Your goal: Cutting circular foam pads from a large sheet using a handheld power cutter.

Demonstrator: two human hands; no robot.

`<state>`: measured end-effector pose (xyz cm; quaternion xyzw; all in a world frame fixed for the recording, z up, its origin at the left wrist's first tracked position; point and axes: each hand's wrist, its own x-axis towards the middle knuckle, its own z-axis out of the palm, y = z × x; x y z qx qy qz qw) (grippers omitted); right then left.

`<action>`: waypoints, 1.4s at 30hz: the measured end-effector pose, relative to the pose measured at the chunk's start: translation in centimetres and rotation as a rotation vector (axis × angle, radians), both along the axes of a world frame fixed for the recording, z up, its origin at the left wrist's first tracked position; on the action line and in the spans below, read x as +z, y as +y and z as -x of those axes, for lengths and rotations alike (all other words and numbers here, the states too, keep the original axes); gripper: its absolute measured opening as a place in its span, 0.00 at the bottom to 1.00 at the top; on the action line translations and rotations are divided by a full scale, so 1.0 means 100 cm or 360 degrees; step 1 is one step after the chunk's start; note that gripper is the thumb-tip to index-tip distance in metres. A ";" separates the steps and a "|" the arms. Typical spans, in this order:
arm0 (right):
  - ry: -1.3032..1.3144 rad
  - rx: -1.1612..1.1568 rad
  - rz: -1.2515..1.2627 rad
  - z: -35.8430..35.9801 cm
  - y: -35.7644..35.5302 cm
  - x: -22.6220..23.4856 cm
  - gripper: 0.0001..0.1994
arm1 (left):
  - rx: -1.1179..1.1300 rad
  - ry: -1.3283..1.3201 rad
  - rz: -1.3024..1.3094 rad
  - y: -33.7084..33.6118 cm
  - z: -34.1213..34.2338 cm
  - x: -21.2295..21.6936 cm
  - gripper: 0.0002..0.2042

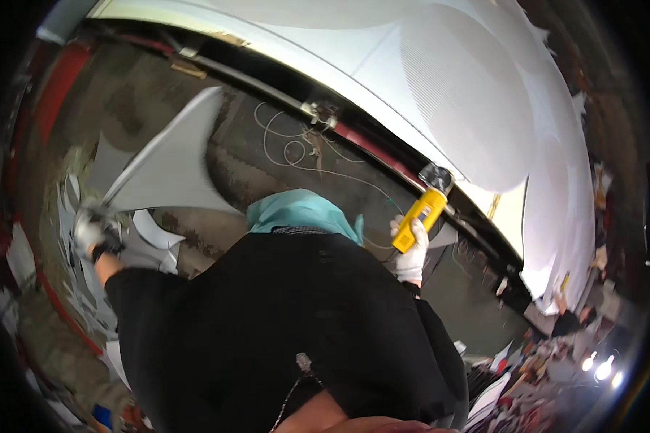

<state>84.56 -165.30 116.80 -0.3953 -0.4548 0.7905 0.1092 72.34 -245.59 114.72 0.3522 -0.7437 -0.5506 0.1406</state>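
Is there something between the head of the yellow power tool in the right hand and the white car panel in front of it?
Nothing visible. The gloved right hand grips the yellow handheld power tool, whose dark round head sits right at the lower edge of the large white car body panel. Whether they touch cannot be told.

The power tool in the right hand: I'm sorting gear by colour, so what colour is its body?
Yellow power tool, head view.

Right hand (412, 261): white glove | angle grinder (423, 213): yellow body, dark head | left hand (92, 232): white-grey glove, black cuff | scarf (303, 211): plain teal | garment (282, 332): black | car body panel (469, 94), far right: white | loose panel (177, 162), left: pale grey | wire (296, 155): white
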 end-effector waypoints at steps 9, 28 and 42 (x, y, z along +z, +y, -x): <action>0.0081 -0.0031 0.0321 0.031 -0.014 -0.008 0.23 | 0.0311 -0.0964 0.1145 -0.040 -0.090 -0.066 0.21; -0.0058 0.0397 -0.0455 -0.040 0.270 -0.061 0.17 | -0.0980 -0.0658 -0.1760 0.828 0.116 -0.165 0.36; -0.0707 0.1011 -0.0783 -0.035 0.441 -0.139 0.21 | -0.0374 -0.0582 -0.1495 0.868 0.114 -0.207 0.15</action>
